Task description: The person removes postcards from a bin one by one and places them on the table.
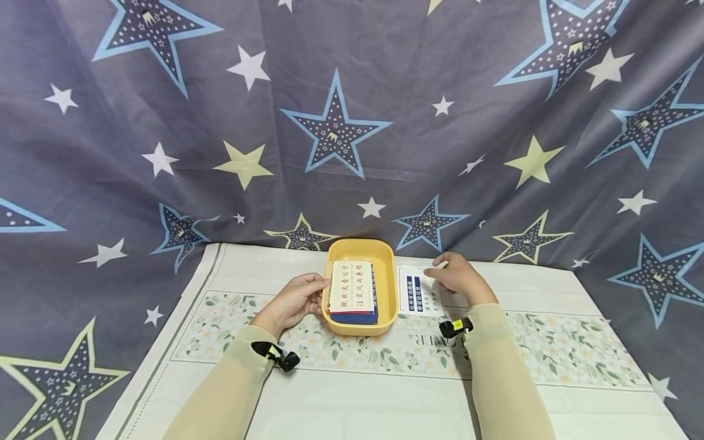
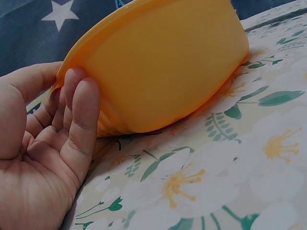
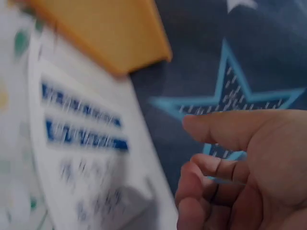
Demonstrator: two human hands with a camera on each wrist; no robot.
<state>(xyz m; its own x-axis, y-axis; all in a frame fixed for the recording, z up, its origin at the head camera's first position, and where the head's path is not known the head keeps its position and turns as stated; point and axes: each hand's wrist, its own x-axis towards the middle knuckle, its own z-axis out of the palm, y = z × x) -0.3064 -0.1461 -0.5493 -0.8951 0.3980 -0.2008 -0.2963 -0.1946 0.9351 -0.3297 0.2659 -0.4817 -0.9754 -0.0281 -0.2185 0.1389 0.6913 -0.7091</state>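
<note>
White cloth covered the table, plain toward the near edge, w/ a floral band farther up. Pale sleeves came in over the near edge, black wrist cams on both.

Next, the yellow tray: mid-table, near end on the band, far end close to the table's far edge. L hand pinched its L rim, digits at the lip & along the outer wall. Inside, toward the tray's L side: cream card w/ red lettering on top, dk blue card beneath, showing at the near end.

Loose card, white w/ two blue bars, lay just beside the tray's R wall. R hand was over its far R corner: thumb & index apart, other fingers loosely bent, nothing gripped that I could see. Contact unclear; R wrist view blurred.

Handling, my judgement: best to ease a fingertip under that corner & pinch lightly by the edge, as thin card prob. creased easily. L grip needed only enough firmness to steady the tray w/o tipping it.

Farthest: star-print curtain, behind the table's far edge.
</note>
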